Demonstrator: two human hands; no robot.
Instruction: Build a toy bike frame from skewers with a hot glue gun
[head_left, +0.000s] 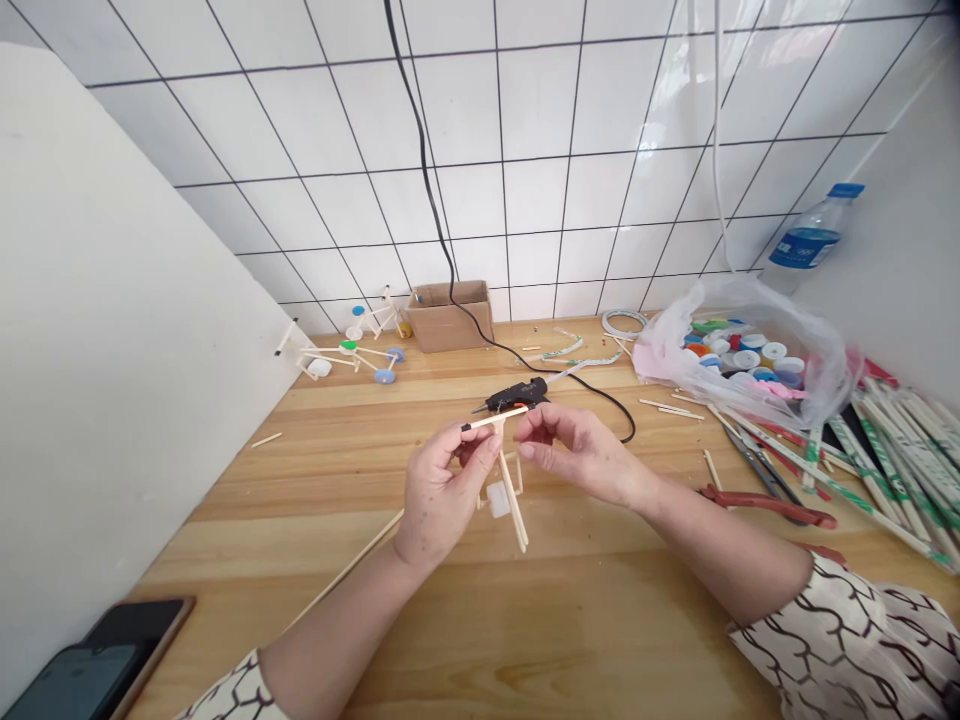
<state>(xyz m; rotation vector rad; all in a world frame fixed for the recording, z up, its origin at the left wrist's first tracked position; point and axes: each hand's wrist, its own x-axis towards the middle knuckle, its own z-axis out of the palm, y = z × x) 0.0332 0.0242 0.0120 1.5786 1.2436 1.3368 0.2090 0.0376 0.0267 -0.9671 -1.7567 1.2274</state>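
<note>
My two hands [448,490] [581,455] are meeting at one stick frame [513,502]. Around them I am counting one glue gun [517,395] and one cardboard box [454,328] toward twelve o'clock, two stick models [349,345] [358,311] between ten and eleven, one bottle [804,248] at two and one phone [112,650] at eight.

A white wall of tiles [536,110] with dark joint lines spans the far side, light gleaming on its right part. A plain white panel [112,300] stands left, a pale wall [919,260] right; between them stretches a striped-grain wooden table [322,495].
</note>
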